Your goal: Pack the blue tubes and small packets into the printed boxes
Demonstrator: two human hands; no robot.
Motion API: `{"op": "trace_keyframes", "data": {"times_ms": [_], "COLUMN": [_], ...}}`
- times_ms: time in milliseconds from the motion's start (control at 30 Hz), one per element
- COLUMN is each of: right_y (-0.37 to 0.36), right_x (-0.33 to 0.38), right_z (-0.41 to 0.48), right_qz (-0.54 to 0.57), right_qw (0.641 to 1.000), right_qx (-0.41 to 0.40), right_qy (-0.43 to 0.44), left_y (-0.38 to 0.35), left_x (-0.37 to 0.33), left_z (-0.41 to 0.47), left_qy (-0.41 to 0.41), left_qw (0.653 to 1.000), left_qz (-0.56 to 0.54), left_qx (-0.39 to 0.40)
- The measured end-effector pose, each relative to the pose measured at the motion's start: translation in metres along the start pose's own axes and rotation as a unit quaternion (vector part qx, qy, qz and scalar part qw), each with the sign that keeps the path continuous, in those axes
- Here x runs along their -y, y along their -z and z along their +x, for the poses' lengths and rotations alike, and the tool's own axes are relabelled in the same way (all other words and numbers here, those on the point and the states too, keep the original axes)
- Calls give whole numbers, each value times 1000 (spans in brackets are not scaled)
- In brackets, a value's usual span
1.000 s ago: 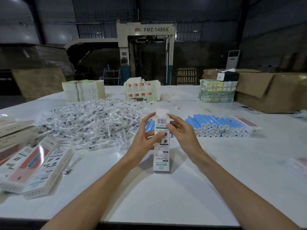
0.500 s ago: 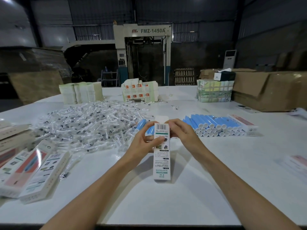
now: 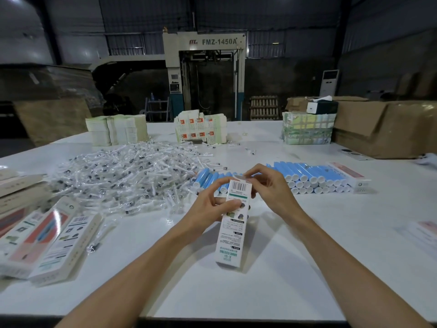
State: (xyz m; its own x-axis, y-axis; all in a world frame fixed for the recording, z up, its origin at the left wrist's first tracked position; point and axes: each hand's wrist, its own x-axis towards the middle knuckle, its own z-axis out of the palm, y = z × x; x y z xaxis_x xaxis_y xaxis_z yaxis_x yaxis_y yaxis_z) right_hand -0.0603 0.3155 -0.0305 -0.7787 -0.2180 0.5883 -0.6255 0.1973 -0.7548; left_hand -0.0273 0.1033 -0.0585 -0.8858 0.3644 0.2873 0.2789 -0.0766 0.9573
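A long white printed box [image 3: 231,230] stands on its lower end on the white table [image 3: 307,268], tilted toward me. My left hand [image 3: 208,207] grips its upper part from the left, thumb across the front. My right hand [image 3: 269,188] holds the top end, fingertips pressing the flap down. Behind the hands lies a row of blue tubes [image 3: 312,175] with white caps, and a few more blue tubes [image 3: 208,178] lie just left of the box. A large heap of small clear packets [image 3: 127,178] spreads over the table's left middle.
Printed boxes [image 3: 47,240] lie flat at the left edge. Stacks of flat cartons [image 3: 115,132], [image 3: 201,130] and a taped bundle [image 3: 307,129] stand at the back. A brown cardboard carton [image 3: 383,129] sits at the back right. One more printed box [image 3: 350,176] lies beside the tube row.
The raised top flap of the box has been folded down under my right fingertips. The box has tilted a little and both hands have stayed at its top.
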Motion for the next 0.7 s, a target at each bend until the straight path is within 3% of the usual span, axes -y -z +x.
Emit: {"op": "trace_keyframes", "data": {"times_ms": [133, 333, 700], "right_y": [-1, -11, -12], "right_x": [6, 17, 20], "right_z": [-2, 1, 0], "right_qz": [90, 230, 265], "right_qw": [995, 961, 943], "right_qx": [13, -66, -68], "right_qy": [-51, -140, -191], "left_y": [2, -1, -2], "left_x": [-1, -5, -11], "left_z": [2, 4, 0], "left_qy": [-2, -58, -61], "left_qw": [1000, 997, 996], "left_qz": [1, 40, 49], "left_qx": [-17, -26, -47]}}
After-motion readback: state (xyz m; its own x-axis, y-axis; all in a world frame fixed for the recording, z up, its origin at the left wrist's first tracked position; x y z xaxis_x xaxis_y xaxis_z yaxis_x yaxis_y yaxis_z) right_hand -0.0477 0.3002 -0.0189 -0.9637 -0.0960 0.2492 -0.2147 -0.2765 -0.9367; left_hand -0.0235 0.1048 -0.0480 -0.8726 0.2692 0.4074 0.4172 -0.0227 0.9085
